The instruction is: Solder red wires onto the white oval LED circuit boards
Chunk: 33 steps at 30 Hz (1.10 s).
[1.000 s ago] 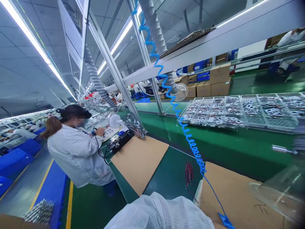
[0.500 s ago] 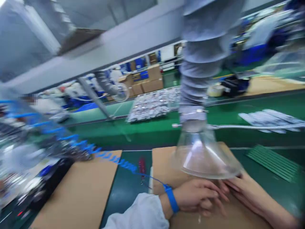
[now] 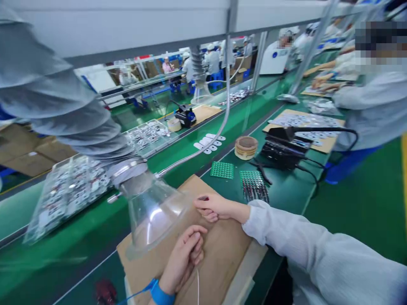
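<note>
I log: left hand (image 3: pixel 184 260) curled on cardboard pad (image 3: pixel 222 262), grip unclear | right hand (image 3: pixel 216 207) pinches dark part (image 3: pixel 202 198) above pad, beside clear extractor hood (image 3: pixel 152 216) | step: seemingly inspecting part | next: seems to call for a steady pinch

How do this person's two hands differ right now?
The left hand wears a blue wrist strap; the right hand shows none. The left hand is curled beside the clear funnel hood; the right hand reaches out, a small dark item at its fingertips. Both are above the cardboard sheet.
</note>
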{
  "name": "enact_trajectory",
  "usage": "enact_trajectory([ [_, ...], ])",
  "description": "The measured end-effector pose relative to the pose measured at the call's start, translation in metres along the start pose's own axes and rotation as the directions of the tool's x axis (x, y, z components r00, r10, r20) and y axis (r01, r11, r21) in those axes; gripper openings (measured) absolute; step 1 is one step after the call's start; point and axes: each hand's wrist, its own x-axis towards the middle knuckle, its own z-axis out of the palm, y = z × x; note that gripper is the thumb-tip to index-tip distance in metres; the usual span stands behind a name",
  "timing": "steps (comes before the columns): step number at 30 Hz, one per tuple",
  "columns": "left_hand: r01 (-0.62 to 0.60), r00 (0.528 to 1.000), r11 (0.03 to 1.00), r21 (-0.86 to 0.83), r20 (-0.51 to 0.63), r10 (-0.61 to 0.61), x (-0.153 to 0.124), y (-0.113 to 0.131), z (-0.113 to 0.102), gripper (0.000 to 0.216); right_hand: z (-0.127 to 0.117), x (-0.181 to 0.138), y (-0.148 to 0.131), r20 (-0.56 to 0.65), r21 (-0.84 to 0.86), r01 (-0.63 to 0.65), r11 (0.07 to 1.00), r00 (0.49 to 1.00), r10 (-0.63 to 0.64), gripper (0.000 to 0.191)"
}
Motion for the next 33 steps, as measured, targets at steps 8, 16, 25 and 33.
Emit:
enact_trajectory([
  [8, 0.0, 0.999, 0.999, 0.032, -0.038, 0.001, -0.002, -0.007, -0.009, 0.054, -0.028, -0.031, -0.015, -0.397, -0.297, 0.214, 0.931, 0.859, -0.324, 0.056],
  [16, 0.009, 1.0, 0.999, 0.037, -0.029, -0.008, -0.001, -0.007, -0.007, 0.055, -0.113, -0.109, -0.021, -0.633, -0.627, 0.159, 0.763, 0.467, -0.617, 0.055],
  [25, -0.024, 0.999, 0.998, 0.057, -0.031, 0.026, -0.001, -0.004, -0.003, 0.055, -0.171, -0.076, -0.034, -0.502, -0.864, -0.19, 0.466, 0.407, -0.763, 0.035],
  [33, -0.043, 0.999, 0.998, 0.053, -0.002, 0.043, -0.001, -0.002, 0.002, 0.056, -0.181, -0.077, -0.03, -0.41, -0.877, -0.412, 0.248, 0.37, -0.834, 0.041],
])
